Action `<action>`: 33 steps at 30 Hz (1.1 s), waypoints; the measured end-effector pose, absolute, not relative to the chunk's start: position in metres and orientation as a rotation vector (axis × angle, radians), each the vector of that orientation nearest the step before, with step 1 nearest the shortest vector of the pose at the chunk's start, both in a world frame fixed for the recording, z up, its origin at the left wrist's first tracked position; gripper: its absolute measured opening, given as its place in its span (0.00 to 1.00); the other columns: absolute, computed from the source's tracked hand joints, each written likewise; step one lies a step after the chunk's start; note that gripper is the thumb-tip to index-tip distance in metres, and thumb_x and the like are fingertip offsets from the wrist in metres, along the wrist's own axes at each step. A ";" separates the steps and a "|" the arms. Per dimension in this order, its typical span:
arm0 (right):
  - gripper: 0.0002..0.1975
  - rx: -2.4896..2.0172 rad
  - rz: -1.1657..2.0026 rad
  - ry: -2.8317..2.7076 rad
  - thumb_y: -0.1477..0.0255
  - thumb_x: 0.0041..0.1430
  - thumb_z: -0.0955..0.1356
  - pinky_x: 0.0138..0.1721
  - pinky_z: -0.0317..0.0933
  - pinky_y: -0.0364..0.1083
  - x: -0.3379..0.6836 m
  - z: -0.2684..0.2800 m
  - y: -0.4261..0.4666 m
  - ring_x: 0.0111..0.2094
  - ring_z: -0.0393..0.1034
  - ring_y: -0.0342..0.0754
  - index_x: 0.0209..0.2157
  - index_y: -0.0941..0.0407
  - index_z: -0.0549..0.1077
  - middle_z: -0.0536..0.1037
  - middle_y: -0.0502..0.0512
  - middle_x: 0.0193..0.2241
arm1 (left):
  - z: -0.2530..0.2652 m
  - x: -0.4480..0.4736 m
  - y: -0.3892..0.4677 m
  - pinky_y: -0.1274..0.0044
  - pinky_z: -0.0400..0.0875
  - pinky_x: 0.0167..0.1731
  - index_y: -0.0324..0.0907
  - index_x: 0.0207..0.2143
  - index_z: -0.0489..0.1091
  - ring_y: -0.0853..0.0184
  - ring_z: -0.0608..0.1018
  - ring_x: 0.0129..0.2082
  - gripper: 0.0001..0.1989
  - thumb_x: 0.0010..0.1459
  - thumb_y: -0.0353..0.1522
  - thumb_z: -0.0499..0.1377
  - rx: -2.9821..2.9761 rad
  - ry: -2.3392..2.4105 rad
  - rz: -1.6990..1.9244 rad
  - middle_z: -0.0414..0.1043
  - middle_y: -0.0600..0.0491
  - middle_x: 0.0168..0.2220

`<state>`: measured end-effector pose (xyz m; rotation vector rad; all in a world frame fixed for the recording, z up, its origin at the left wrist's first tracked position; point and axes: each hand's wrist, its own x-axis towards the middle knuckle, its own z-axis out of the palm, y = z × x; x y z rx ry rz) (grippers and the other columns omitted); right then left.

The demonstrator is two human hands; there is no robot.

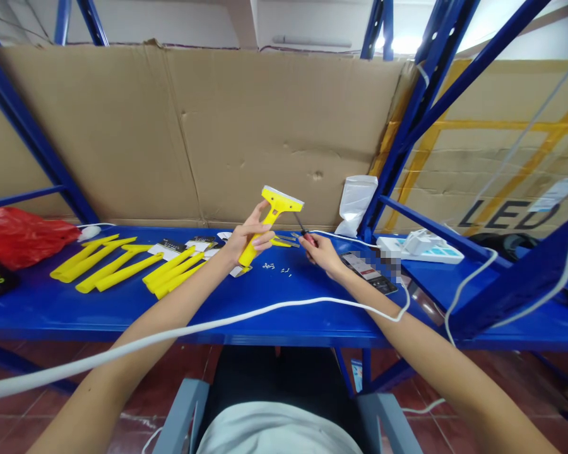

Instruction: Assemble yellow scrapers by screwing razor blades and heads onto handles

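My left hand [252, 234] is wrapped round the handle of a yellow scraper [280, 203], its wide head tilted up and a metal strip along the top edge. In my right hand [322, 253] is a screwdriver [308, 238] with a red and black handle. Its thin dark shaft points up and left toward the scraper's head; whether the tip touches a screw I cannot tell. Below, small screws [269, 267] lie scattered on the blue shelf [265, 309]. Several yellow handles [127, 272] lie in rows to the left, beside black and white cards [168, 247].
A white cable [284, 305] crosses in front of my forearms. The phone [372, 272] lies by my right forearm, with a power strip [421, 249] behind it. A red plastic bag [26, 236] sits far left. Cardboard [284, 126] and blue posts close off the back.
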<state>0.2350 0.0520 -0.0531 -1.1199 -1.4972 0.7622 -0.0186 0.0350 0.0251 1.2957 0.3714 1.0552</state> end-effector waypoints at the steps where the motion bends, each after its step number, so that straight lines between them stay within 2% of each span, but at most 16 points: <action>1: 0.25 -1.140 0.719 -1.553 0.48 0.59 0.77 0.24 0.55 0.43 0.236 -0.055 0.052 0.22 0.59 0.43 0.27 0.52 0.69 0.66 0.45 0.20 | 0.025 -0.020 0.034 0.77 0.52 0.20 0.65 0.66 0.70 0.83 0.55 0.19 0.40 0.51 0.32 0.69 1.319 0.372 1.042 0.73 0.52 0.66; 3: 0.20 -1.173 0.629 -1.655 0.55 0.59 0.78 0.28 0.56 0.44 0.237 -0.057 0.053 0.24 0.60 0.44 0.27 0.52 0.71 0.69 0.46 0.21 | 0.024 -0.021 0.034 0.76 0.55 0.21 0.66 0.67 0.70 0.83 0.56 0.19 0.41 0.51 0.33 0.70 1.350 0.377 1.018 0.72 0.53 0.67; 7: 0.07 -1.240 0.507 -1.824 0.66 0.61 0.77 0.37 0.62 0.46 0.241 -0.060 0.054 0.30 0.70 0.49 0.38 0.52 0.79 0.79 0.50 0.29 | 0.020 -0.019 0.035 0.76 0.59 0.23 0.63 0.64 0.72 0.84 0.59 0.19 0.40 0.48 0.30 0.71 1.355 0.351 0.973 0.72 0.52 0.66; 11: 0.09 -1.293 0.395 -1.956 0.73 0.59 0.76 0.46 0.67 0.49 0.246 -0.064 0.059 0.40 0.76 0.53 0.42 0.53 0.82 0.83 0.55 0.38 | 0.019 -0.015 0.037 0.78 0.63 0.23 0.58 0.60 0.72 0.84 0.62 0.19 0.37 0.47 0.25 0.70 1.299 0.302 0.949 0.75 0.51 0.61; 14: 0.11 -1.329 0.336 -2.029 0.74 0.61 0.76 0.51 0.69 0.51 0.249 -0.065 0.061 0.45 0.78 0.54 0.46 0.54 0.82 0.83 0.58 0.42 | 0.017 -0.014 0.041 0.79 0.63 0.22 0.54 0.58 0.70 0.84 0.65 0.18 0.37 0.47 0.22 0.69 1.246 0.256 0.958 0.76 0.52 0.56; 20: 0.15 -1.358 0.259 -2.101 0.72 0.63 0.76 0.51 0.72 0.53 0.253 -0.069 0.064 0.45 0.79 0.55 0.52 0.54 0.80 0.83 0.59 0.45 | 0.010 -0.011 0.048 0.79 0.64 0.22 0.51 0.58 0.66 0.80 0.69 0.19 0.37 0.47 0.19 0.68 1.172 0.226 0.980 0.77 0.54 0.50; 25: 0.15 -1.240 0.173 -2.143 0.69 0.65 0.75 0.62 0.68 0.62 0.253 -0.062 0.061 0.56 0.75 0.62 0.53 0.53 0.79 0.80 0.63 0.53 | 0.002 -0.006 0.051 0.79 0.64 0.23 0.49 0.59 0.64 0.77 0.71 0.20 0.37 0.49 0.20 0.71 1.143 0.290 0.985 0.76 0.56 0.41; 29: 0.09 -1.053 0.198 -2.264 0.65 0.69 0.75 0.63 0.67 0.64 0.251 -0.052 0.052 0.57 0.75 0.60 0.48 0.51 0.82 0.80 0.61 0.54 | -0.003 -0.002 0.052 0.79 0.64 0.24 0.47 0.58 0.64 0.77 0.70 0.21 0.35 0.51 0.22 0.72 1.102 0.363 1.028 0.74 0.56 0.38; 33: 0.04 -0.888 0.265 -2.401 0.68 0.68 0.75 0.64 0.66 0.63 0.248 -0.046 0.046 0.55 0.77 0.57 0.43 0.50 0.85 0.83 0.56 0.50 | -0.007 -0.001 0.053 0.79 0.64 0.24 0.46 0.58 0.64 0.76 0.69 0.21 0.34 0.51 0.23 0.73 1.068 0.407 1.044 0.73 0.57 0.35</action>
